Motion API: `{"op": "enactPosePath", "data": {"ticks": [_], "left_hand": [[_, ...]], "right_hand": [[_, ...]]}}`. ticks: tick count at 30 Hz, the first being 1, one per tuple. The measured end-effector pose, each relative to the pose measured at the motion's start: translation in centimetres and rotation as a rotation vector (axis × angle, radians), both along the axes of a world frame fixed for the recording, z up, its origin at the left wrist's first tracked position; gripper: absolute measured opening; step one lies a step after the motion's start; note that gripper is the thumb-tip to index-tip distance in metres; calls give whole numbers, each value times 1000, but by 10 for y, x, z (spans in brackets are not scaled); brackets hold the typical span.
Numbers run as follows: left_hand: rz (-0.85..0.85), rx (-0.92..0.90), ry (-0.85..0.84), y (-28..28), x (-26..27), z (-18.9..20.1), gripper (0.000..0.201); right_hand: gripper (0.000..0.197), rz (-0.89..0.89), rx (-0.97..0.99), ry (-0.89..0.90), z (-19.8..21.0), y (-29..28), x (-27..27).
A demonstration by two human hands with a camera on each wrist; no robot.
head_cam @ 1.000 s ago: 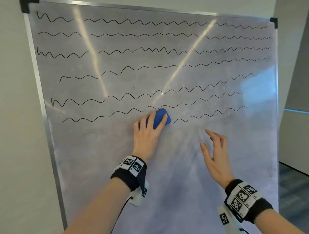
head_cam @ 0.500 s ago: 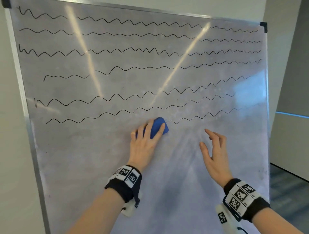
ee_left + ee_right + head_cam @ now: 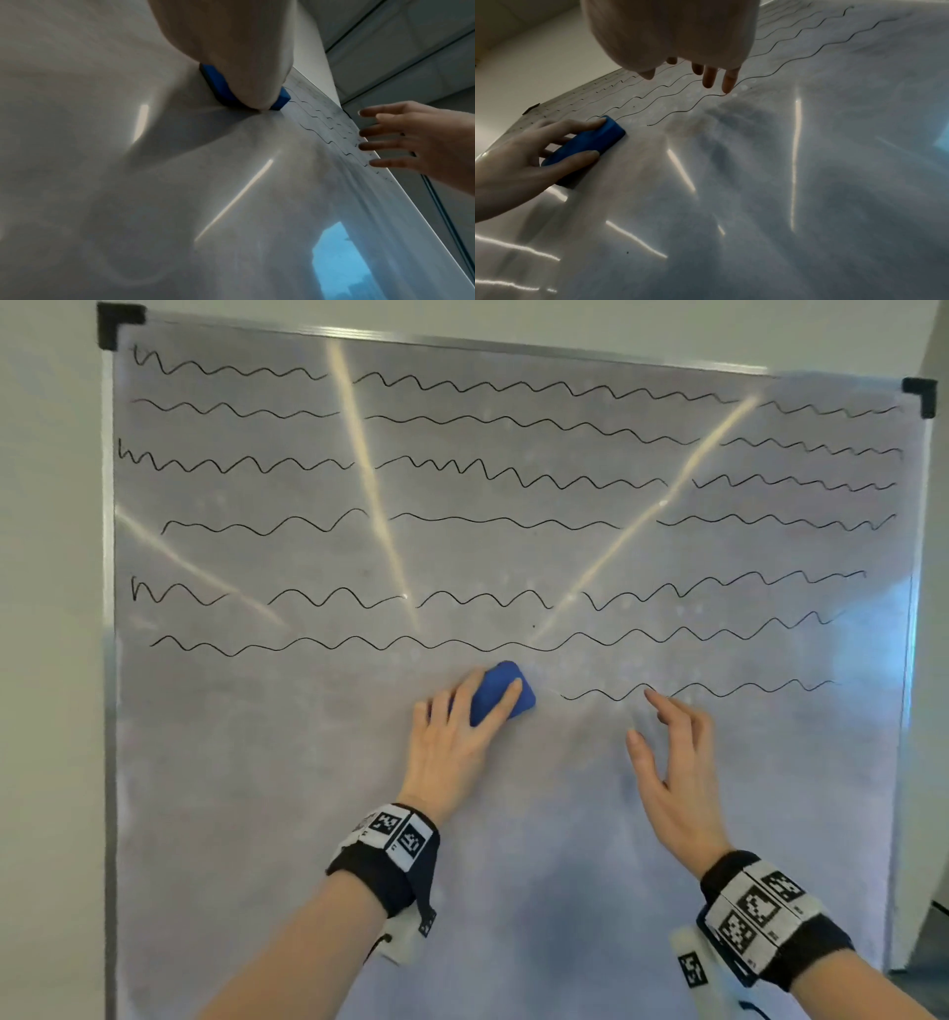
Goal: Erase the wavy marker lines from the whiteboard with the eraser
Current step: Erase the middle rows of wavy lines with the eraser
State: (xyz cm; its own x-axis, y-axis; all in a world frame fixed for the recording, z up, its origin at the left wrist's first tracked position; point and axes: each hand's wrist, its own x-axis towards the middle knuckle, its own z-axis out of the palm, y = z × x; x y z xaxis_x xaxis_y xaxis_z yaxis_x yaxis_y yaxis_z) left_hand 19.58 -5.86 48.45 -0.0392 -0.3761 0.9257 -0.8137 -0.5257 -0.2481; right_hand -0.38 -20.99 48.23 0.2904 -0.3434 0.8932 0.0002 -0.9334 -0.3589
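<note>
A whiteboard [image 3: 308, 814] carries several black wavy marker lines [image 3: 513, 387] across its upper half. My left hand [image 3: 457, 737] grips a blue eraser [image 3: 500, 693] and presses it flat on the board just below the second-lowest line. The lowest wavy line [image 3: 719, 690] survives only to the right of the eraser. In the right wrist view the eraser [image 3: 590, 142] sits between thumb and fingers. My right hand [image 3: 672, 762] hovers with fingers spread and straight, fingertips [image 3: 727, 85] at the lowest line, holding nothing.
The board's metal frame [image 3: 109, 660] has black corner caps [image 3: 118, 320]. A pale wall lies to the left, and a darker floor strip [image 3: 924, 942] shows at the lower right. The board's lower half bears only grey smears.
The eraser has stayed near the left end of the lowest line's remaining part. The camera has shifted and come closer; the right hand's fingertips now reach that line.
</note>
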Motion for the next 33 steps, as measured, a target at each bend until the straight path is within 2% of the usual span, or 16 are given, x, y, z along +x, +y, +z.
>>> {"op": "enactPosePath", "data": {"ticks": [3, 5, 9, 12, 15, 17, 22, 26, 30, 31, 33], "left_hand": [[21, -98, 112, -15, -10, 0, 83], [11, -102, 114, -36, -28, -3, 83], [-34, 96, 47, -76, -73, -17, 66], [-17, 152, 25, -77, -75, -21, 69], [32, 49, 15, -58, -51, -22, 71], [72, -44, 45, -45, -38, -21, 64], [81, -138, 172, -61, -53, -16, 55], [7, 109, 57, -96, -82, -11, 75], [-41, 322, -83, -78, -74, 0, 72], [-29, 338, -106, -66, -64, 1, 72], [20, 265, -46, -36, -40, 0, 73]], "right_hand": [[53, 52, 18, 12, 0, -11, -6], [52, 65, 2, -4, -1, -18, -12], [51, 64, 16, -17, -3, -38, -31], [51, 58, 1, -44, -1, -55, -42], [52, 48, 15, -47, 1, -66, -48], [51, 64, 35, -44, 2, -69, -48], [49, 124, 29, -35, 1, -66, -44], [48, 150, 42, -38, 1, -63, -41], [47, 172, 48, -43, 2, -62, -39], [48, 172, 44, -44, 1, -63, -39], [48, 178, 49, -41, 0, -63, -40]]}}
